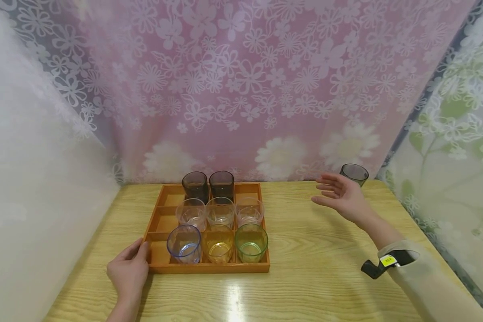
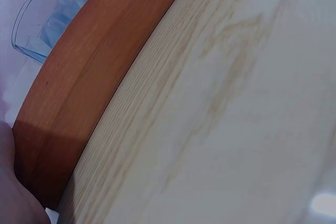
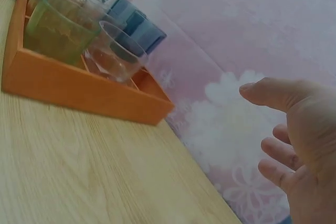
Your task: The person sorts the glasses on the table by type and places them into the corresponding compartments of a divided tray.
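Note:
My left hand point(image 1: 129, 269) grips the left wall of a wooden divided tray point(image 1: 209, 268) near its front corner. In the left wrist view, part of that hand point(image 2: 18, 187) lies against the tray's wall point(image 2: 79, 93). Inside the tray stand two dark glasses point(image 1: 221, 183), several clear ones point(image 1: 220, 212), a blue-rimmed glass point(image 1: 185, 250), a yellow glass point(image 1: 218, 250) and a green glass point(image 1: 251, 250). My right hand point(image 1: 346, 199) is raised over the table's right side, holding nothing, its fingers pointing left. Behind it, partly hidden, is a grey glass point(image 1: 355, 172).
The tray's left column and its back right compartment hold no glass. A wood-grain table point(image 1: 306, 277) lies under everything. Pink flowered cloth point(image 1: 241, 89) hangs along the back, with a pale panel point(image 1: 32, 179) at left and flowered cloth point(image 1: 459, 156) at right.

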Demonstrator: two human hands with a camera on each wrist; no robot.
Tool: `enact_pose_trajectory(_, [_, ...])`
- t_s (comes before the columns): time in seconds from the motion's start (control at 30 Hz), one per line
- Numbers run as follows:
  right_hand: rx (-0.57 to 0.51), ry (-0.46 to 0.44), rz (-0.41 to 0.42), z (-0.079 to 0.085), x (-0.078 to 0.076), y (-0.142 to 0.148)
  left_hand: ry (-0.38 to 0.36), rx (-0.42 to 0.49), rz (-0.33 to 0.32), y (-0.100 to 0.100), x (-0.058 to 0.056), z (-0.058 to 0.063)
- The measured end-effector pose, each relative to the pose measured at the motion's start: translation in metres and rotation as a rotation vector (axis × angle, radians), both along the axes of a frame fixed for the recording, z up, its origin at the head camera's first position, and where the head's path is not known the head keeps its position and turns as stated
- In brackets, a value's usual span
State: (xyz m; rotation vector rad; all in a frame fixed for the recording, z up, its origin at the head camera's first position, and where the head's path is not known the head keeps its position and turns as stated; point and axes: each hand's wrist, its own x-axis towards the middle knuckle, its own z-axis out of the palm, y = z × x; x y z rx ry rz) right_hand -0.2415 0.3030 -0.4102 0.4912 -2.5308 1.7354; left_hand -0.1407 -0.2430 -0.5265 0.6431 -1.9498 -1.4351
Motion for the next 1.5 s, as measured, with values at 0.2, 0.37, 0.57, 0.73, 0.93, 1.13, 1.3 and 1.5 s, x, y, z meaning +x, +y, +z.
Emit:
enact_pose_trajectory(0.2, [0.043,-0.015,-0.055,-0.002,0.012,0.02,0.007,0.013,-0.005,-0.002,0.0,0.0])
enact_pose_trajectory(0.37, [0.055,-0.039,-0.1,-0.004,0.021,0.039,-0.014,0.019,0.0,-0.002,0.0,0.0])
enact_pose_trajectory(0.57, [0.113,-0.029,-0.197,-0.014,0.026,0.068,-0.014,0.011,-0.004,-0.001,0.0,-0.001])
enact_pose_trajectory(0.73, [0.167,-0.039,-0.303,-0.026,0.018,0.085,-0.006,0.032,-0.002,-0.003,0.0,-0.001])
enact_pose_trajectory(0.93, [0.201,-0.057,-0.383,-0.042,0.01,0.099,-0.003,0.048,-0.008,-0.001,-0.001,0.0])
enact_pose_trajectory(1.13, [0.209,-0.093,-0.422,-0.051,-0.004,0.105,-0.005,0.034,0.006,0.0,0.0,0.0])
enact_pose_trajectory(1.3, [0.204,-0.117,-0.44,-0.054,-0.019,0.103,-0.011,0.028,0.014,0.001,0.002,0.001])
enact_pose_trajectory(1.5, [0.157,-0.132,-0.463,-0.06,-0.038,0.098,-0.008,0.024,0.014,0.003,0.0,0.002])
